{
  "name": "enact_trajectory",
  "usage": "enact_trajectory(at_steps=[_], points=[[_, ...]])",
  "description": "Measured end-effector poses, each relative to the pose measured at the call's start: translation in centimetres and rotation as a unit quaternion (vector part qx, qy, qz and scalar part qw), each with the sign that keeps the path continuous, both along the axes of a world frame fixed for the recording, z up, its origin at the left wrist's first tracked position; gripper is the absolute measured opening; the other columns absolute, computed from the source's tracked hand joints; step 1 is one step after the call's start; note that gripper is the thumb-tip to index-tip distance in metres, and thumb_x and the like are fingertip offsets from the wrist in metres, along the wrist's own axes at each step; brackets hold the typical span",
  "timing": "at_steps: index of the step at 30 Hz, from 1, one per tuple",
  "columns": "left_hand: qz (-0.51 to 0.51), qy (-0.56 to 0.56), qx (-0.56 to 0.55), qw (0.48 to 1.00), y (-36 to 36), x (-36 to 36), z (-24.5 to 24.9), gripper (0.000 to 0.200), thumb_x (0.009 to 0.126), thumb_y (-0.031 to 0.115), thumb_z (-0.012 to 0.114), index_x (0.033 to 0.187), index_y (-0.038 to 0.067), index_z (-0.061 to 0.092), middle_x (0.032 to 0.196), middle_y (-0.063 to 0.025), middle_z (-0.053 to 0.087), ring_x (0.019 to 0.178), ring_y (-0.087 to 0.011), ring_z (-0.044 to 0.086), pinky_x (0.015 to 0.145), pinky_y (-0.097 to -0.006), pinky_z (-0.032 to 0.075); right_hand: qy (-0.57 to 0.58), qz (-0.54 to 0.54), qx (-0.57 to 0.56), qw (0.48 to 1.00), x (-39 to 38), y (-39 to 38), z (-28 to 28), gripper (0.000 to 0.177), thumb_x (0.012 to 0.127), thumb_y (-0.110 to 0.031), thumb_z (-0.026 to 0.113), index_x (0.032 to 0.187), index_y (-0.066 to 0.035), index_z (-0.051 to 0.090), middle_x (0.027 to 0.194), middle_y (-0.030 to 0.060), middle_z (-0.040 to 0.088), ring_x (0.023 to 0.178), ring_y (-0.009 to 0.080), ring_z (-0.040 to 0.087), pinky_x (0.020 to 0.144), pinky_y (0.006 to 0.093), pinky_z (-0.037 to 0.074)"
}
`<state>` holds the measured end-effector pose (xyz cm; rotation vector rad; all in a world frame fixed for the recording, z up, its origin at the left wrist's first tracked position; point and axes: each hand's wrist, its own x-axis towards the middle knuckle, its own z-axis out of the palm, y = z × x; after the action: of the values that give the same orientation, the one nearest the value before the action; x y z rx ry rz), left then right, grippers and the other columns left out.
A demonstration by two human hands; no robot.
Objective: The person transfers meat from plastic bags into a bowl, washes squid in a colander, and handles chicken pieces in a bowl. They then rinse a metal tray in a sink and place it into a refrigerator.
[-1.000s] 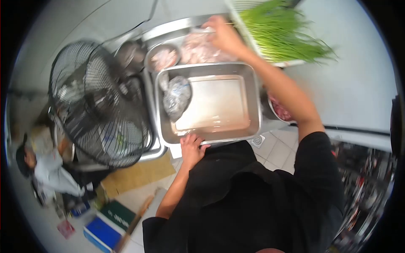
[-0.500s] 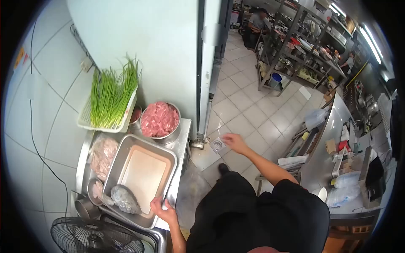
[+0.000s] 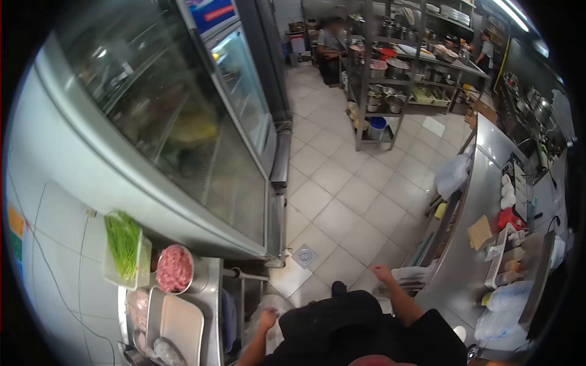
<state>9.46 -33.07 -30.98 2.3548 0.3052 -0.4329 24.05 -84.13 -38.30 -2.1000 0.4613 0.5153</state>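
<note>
My left hand (image 3: 268, 318) hangs beside my left hip, fingers loosely bent and apart, with nothing seen in it. It is nearest the metal table (image 3: 211, 305) but not touching it. My right hand (image 3: 383, 272) is out over the tiled floor, fingers loosely stretched and holding nothing. At lower left, a metal tray (image 3: 183, 317) lies on the table with a grey wrapped bundle (image 3: 168, 352) at its near end. Behind it stand a metal bowl of cut raw meat (image 3: 174, 269) and a white basket (image 3: 143, 262) with green stalks (image 3: 124, 247).
Glass-door fridges (image 3: 159, 128) line the left side. A tiled floor (image 3: 329, 183) with a drain (image 3: 304, 256) runs ahead to a metal shelf rack (image 3: 360, 91). A steel counter (image 3: 470, 256) stands on the right. A person (image 3: 330, 49) sits far back; another (image 3: 486, 52) stands at far right.
My left hand has let go of the tray's rim and moved to my side. The view has swung up and rightward, so the tray table sits lower left and the fridge doors show.
</note>
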Motion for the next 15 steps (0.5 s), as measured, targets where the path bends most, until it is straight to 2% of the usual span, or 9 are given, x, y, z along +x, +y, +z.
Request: enact_trajectory(at_steps=[2,4,7,8,10,11,13,14,15], points=[[-0.169,0.001,0.063,0.984,3.6,-1.6,-6.3,0.024,0.072,0.02,0.064,0.091,0.005,0.066,0.094,-0.0134,0.065,0.083,-0.0291,0.062,0.076,-0.0394,0.049,-0.052,-0.035,0.003,0.998,1.0,-2.0,0.6,0.022,0.074,-0.023,0.063,0.088,-0.008,0.069,0.076,0.0062,0.067,0.07,0.021,0.062,0.066,0.0343,0.048],[-0.104,0.226,-0.004,0.968,4.7,-2.1,-8.0,0.02,0.075,0.02,0.061,0.09,0.008,0.067,0.093,-0.0122,0.065,0.081,-0.027,0.063,0.073,-0.0389,0.05,0.012,-0.155,0.113,0.981,2.0,-3.1,1.8,0.018,0.078,-0.017,0.057,0.087,-0.003,0.065,0.078,0.0069,0.064,0.067,0.0161,0.06,0.056,0.0301,0.045],[-0.254,0.167,0.063,0.951,3.2,0.6,-3.7,0.016,0.078,0.018,0.059,0.087,0.011,0.069,0.088,-0.01,0.066,0.077,-0.0244,0.064,0.069,-0.0383,0.051,-0.076,-0.043,0.024,0.996,3.9,-5.8,-1.9,0.018,0.08,-0.017,0.052,0.083,-0.004,0.065,0.077,0.0066,0.064,0.069,0.0157,0.06,0.057,0.0309,0.045],[-0.256,0.169,0.064,0.95,3.0,2.1,-4.2,0.016,0.078,0.018,0.059,0.087,0.011,0.069,0.088,-0.01,0.066,0.077,-0.0244,0.064,0.069,-0.0383,0.051,-0.074,-0.045,0.026,0.996,5.2,-5.6,-0.9,0.018,0.08,-0.017,0.052,0.083,-0.004,0.065,0.077,0.0066,0.064,0.069,0.0157,0.06,0.057,0.0309,0.045],[-0.102,0.156,-0.045,0.981,2.4,5.3,-6.6,0.017,0.077,0.017,0.061,0.09,0.01,0.068,0.081,-0.0108,0.067,0.073,-0.0194,0.065,0.063,-0.0353,0.052,0.034,-0.217,0.161,0.962,9.3,-4.8,3.2,0.022,0.081,-0.018,0.051,0.089,-0.002,0.064,0.077,0.0062,0.064,0.07,0.016,0.06,0.055,0.0301,0.045],[-0.101,0.156,-0.048,0.981,1.2,7.6,-6.3,0.017,0.077,0.017,0.061,0.09,0.01,0.068,0.081,-0.0108,0.067,0.073,-0.0194,0.065,0.063,-0.0353,0.052,0.034,-0.216,0.158,0.963,11.8,-4.3,4.1,0.022,0.081,-0.018,0.051,0.089,-0.002,0.064,0.077,0.0062,0.064,0.07,0.016,0.06,0.055,0.0301,0.045],[0.138,0.22,-0.13,0.957,-2.3,13.0,-5.9,0.017,0.075,0.013,0.062,0.09,0.006,0.067,0.077,-0.0115,0.066,0.067,-0.0183,0.065,0.057,-0.0313,0.051,0.014,-0.129,0.138,0.982,16.9,-4.3,5.0,0.022,0.08,-0.017,0.052,0.093,-0.002,0.063,0.076,0.0055,0.063,0.07,0.0156,0.059,0.055,0.0288,0.046],[0.139,0.223,-0.138,0.955,-3.6,15.8,-6.5,0.017,0.075,0.013,0.062,0.09,0.006,0.067,0.077,-0.0115,0.066,0.067,-0.0183,0.065,0.057,-0.0313,0.051,0.015,-0.126,0.13,0.983,19.7,-4.5,5.2,0.022,0.08,-0.017,0.052,0.093,-0.002,0.063,0.076,0.0055,0.063,0.07,0.0156,0.059,0.055,0.0288,0.046],[0.053,0.136,-0.121,0.982,-4.5,18.9,-7.8,0.018,0.074,0.011,0.063,0.09,0.004,0.067,0.076,-0.012,0.066,0.063,-0.0182,0.064,0.056,-0.0304,0.051,-0.055,-0.076,0.115,0.989,22.5,-4.6,5.0,0.02,0.08,-0.016,0.054,0.089,-0.002,0.065,0.075,0.0058,0.063,0.069,0.0155,0.059,0.055,0.0282,0.046]])
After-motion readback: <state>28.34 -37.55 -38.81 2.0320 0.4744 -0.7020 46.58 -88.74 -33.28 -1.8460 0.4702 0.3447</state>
